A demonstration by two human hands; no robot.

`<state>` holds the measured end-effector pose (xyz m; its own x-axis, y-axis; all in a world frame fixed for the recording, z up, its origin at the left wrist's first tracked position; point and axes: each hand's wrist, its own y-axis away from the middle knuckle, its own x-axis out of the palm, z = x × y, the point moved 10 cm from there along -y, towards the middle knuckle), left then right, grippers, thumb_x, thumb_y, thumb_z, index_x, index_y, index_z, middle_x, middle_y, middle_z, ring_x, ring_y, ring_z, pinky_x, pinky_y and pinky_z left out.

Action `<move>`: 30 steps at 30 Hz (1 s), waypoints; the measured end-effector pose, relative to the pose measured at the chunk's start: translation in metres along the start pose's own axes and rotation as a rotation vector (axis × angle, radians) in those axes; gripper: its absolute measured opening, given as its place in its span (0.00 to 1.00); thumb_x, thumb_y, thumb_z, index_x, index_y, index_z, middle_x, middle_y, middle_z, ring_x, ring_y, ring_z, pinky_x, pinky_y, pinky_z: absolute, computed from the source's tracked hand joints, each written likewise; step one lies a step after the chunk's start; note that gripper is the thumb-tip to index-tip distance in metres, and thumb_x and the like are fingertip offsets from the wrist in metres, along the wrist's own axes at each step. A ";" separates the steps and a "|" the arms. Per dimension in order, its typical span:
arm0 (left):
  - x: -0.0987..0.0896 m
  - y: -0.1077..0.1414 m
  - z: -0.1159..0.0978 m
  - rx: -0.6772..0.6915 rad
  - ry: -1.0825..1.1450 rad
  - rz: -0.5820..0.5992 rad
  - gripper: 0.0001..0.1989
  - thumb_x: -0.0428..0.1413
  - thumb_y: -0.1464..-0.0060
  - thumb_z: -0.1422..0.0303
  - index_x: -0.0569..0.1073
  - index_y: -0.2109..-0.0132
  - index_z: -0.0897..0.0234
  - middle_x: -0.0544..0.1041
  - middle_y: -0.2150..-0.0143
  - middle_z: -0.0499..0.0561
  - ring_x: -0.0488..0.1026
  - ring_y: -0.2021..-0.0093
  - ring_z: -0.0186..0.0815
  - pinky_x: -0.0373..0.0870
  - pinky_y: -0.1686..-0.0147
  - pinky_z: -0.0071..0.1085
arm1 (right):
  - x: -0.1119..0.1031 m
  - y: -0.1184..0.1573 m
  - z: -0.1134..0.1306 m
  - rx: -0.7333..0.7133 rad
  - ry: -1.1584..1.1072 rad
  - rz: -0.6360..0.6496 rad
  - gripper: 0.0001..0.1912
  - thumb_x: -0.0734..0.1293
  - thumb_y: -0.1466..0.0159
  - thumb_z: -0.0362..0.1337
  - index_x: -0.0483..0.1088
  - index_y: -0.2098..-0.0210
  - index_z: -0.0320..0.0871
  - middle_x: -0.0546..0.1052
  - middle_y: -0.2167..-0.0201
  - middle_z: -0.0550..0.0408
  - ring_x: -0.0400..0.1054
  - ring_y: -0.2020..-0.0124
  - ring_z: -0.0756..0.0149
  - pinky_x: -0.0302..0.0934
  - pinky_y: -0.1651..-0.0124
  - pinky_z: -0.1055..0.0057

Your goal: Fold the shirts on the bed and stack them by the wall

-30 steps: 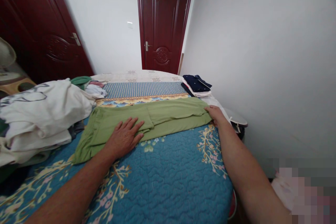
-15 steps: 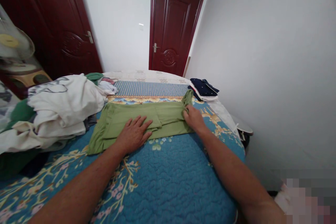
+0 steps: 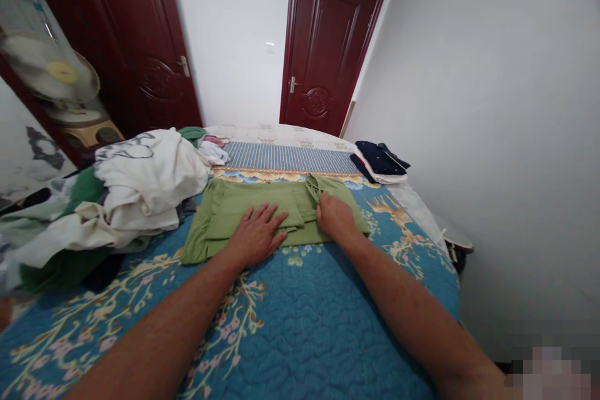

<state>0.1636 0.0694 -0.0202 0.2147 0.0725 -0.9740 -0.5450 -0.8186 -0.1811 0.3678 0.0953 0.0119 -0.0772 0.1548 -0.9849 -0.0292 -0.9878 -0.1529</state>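
Note:
A green garment (image 3: 253, 200), folded into a long strip, lies across the blue patterned bedspread (image 3: 300, 325). My left hand (image 3: 259, 234) rests flat on its middle with the fingers spread. Toward the garment's right part, my right hand (image 3: 335, 217) is closed on the cloth edge, which is lifted and folded over to the left. The tips of the right fingers are partly hidden by the cloth.
A heap of loose clothes (image 3: 150, 169), white on top, lies on the left of the bed. At the back right sits a folded stack (image 3: 382, 159), dark blue over white. A fan (image 3: 60, 72) stands at the far left, and a wall runs along the right.
My right hand has brought the garment's right end leftward, folding it over. My left hand stays on the cloth. The view has turned slightly left.

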 end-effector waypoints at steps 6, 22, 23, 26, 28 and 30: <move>0.001 0.000 0.001 -0.008 0.003 0.002 0.31 0.47 0.28 0.49 0.66 0.24 0.50 0.60 0.19 0.57 0.54 0.19 0.56 0.48 0.24 0.61 | 0.012 0.015 0.025 -0.026 0.090 0.043 0.18 0.55 0.23 0.37 0.71 0.42 0.40 0.77 0.42 0.35 0.78 0.51 0.52 0.70 0.48 0.60; -0.004 0.003 -0.002 -0.002 -0.027 0.027 0.31 0.47 0.27 0.49 0.65 0.24 0.51 0.61 0.20 0.58 0.54 0.20 0.55 0.51 0.24 0.60 | 0.003 0.058 0.026 -0.137 0.020 0.066 0.16 0.60 0.23 0.42 0.76 0.47 0.43 0.77 0.44 0.42 0.76 0.51 0.56 0.67 0.51 0.65; -0.005 0.004 -0.003 -0.002 -0.023 0.031 0.31 0.48 0.27 0.50 0.65 0.24 0.51 0.61 0.20 0.58 0.54 0.20 0.55 0.51 0.24 0.61 | 0.002 0.059 0.025 -0.139 0.010 0.065 0.16 0.60 0.23 0.43 0.77 0.47 0.43 0.77 0.45 0.42 0.76 0.51 0.56 0.66 0.51 0.65; -0.011 0.003 -0.009 0.003 0.003 0.029 0.30 0.49 0.27 0.53 0.63 0.23 0.53 0.62 0.20 0.59 0.56 0.20 0.55 0.52 0.25 0.62 | 0.001 0.064 0.023 -0.165 -0.042 0.060 0.16 0.62 0.24 0.43 0.78 0.48 0.43 0.79 0.48 0.42 0.76 0.51 0.56 0.65 0.51 0.66; -0.014 0.001 -0.020 0.029 0.032 0.017 0.31 0.51 0.28 0.56 0.62 0.22 0.54 0.61 0.20 0.59 0.58 0.21 0.53 0.53 0.25 0.62 | -0.001 0.064 0.020 -0.191 -0.102 0.060 0.15 0.62 0.25 0.42 0.79 0.53 0.43 0.81 0.52 0.43 0.76 0.52 0.57 0.63 0.50 0.67; -0.015 -0.003 -0.039 0.083 0.056 0.013 0.32 0.51 0.28 0.58 0.60 0.22 0.53 0.60 0.20 0.59 0.58 0.21 0.51 0.54 0.25 0.60 | -0.004 0.062 0.014 -0.207 -0.186 0.077 0.15 0.62 0.26 0.41 0.80 0.58 0.43 0.83 0.57 0.46 0.76 0.55 0.59 0.62 0.52 0.68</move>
<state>0.1937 0.0484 0.0003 0.2511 0.0287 -0.9675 -0.6131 -0.7688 -0.1819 0.3524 0.0340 0.0071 -0.2531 0.0603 -0.9656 0.1861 -0.9764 -0.1098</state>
